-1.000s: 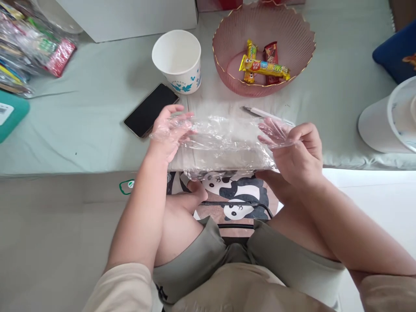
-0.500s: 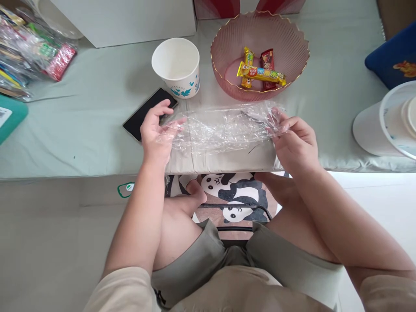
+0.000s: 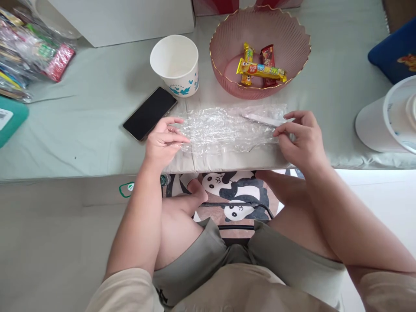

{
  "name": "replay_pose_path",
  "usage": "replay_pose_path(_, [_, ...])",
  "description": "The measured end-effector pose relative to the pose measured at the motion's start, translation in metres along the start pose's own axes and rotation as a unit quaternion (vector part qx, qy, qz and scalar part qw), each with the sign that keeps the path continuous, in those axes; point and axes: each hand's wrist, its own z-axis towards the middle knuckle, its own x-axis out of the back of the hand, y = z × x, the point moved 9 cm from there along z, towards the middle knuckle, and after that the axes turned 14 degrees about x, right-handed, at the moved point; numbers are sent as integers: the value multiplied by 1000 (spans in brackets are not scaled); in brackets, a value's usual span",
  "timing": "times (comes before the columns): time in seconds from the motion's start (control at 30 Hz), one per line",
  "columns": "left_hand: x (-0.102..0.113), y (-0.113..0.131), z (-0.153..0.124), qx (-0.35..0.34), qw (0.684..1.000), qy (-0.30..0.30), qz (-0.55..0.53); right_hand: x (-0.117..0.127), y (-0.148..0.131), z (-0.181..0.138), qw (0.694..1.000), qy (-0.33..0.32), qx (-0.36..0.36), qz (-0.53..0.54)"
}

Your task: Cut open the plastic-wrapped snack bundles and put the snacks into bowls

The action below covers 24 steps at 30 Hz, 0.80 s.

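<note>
Crinkled clear plastic film (image 3: 214, 130): thin, glossy, roughly rectangular, spread along the front of the pale grey-green cloth-covered table (image 3: 97, 143), between the hands.
Left hand (image 3: 165, 141): half open, fingers bent, fingertips at the film's left end.
Right hand (image 3: 300, 138): loosely curled, thumb and forefinger close together at the right end.
Grip: whether either hand pinches the transparent edge cannot be told.
Slim white pen-like tool (image 3: 263, 120): straight and smooth, seen through the film.
Fluted pink translucent bowl (image 3: 224, 52): ribbed wall, wavy gold rim, shiny wrapped snack bars (image 3: 263, 70) inside.
White paper cup (image 3: 174, 63): round, blue leaf print, just beside the flat black phone (image 3: 150, 113).
Since half a second ago: the film lies lower and flatter, the tool shows plainly, and the left fingers stand clearer of the plastic.
</note>
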Motion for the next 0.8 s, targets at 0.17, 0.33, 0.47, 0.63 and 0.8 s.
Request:
replay_pose_path(0.17, [11, -12, 0, 28, 996, 17, 81, -3, -10, -5, 999, -47, 18, -15])
replay_pose_path(0.33, [60, -1, -1, -32, 976, 212, -30, 27, -15, 2, 997, 77, 7, -30])
replay_pose_path(0.47, [37, 53, -21, -132, 946, 291, 50, 21, -51, 15, 987, 119, 98, -54])
replay_pose_path(0.63, [-89, 81, -27, -127, 955, -1, 269, -50, -105, 9, 971, -109, 210, -27])
replay_pose_path(0.8, [-106, 41, -27, 19, 912, -89, 401, -60, -106, -3, 968, -160, 184, -53])
